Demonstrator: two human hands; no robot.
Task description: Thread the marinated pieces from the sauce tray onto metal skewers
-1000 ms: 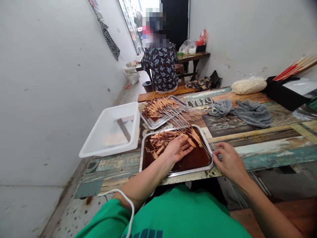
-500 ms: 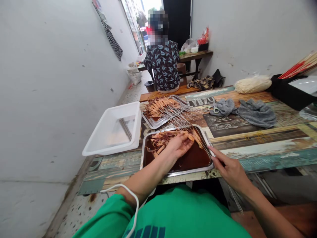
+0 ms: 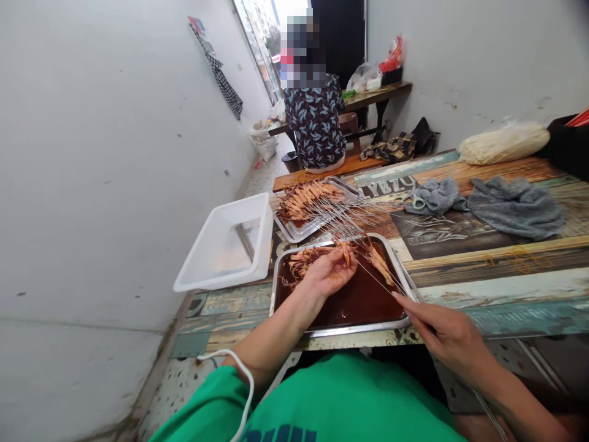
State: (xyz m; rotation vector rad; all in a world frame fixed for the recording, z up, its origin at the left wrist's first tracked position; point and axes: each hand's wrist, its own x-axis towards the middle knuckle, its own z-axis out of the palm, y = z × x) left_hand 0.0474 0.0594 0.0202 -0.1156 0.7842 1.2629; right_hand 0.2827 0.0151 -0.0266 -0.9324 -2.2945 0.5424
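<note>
My left hand (image 3: 330, 273) is over the near metal tray (image 3: 276, 288), fingers closed on an orange-brown food piece (image 3: 346, 253) with thin curly strands, perhaps squid tentacles. In my right hand (image 3: 446, 331) are several thin metal skewers (image 3: 488, 411); one reaches across to the piece at my left fingertips. Whether its tip is inside the piece I cannot tell. Similar loose pieces (image 3: 306, 261) lie in dark red-brown liquid at the tray's left. Another piece (image 3: 380, 267) rests along its right side. Behind, skewered pieces (image 3: 310, 199) are heaped on a second metal tray (image 3: 299, 235).
A white plastic tub (image 3: 221, 283) stands left of the trays. On the right lie grey cloths (image 3: 515, 209), green-handled scissors (image 3: 418, 201), rubber bands (image 3: 524, 259) and a bag of pale sticks (image 3: 504, 144). A person (image 3: 315, 126) sits beyond the table, back turned.
The view has shifted, so the table appears farther right. My right hand has brought a skewer across to the piece in my left fingers, which now points more upright.
</note>
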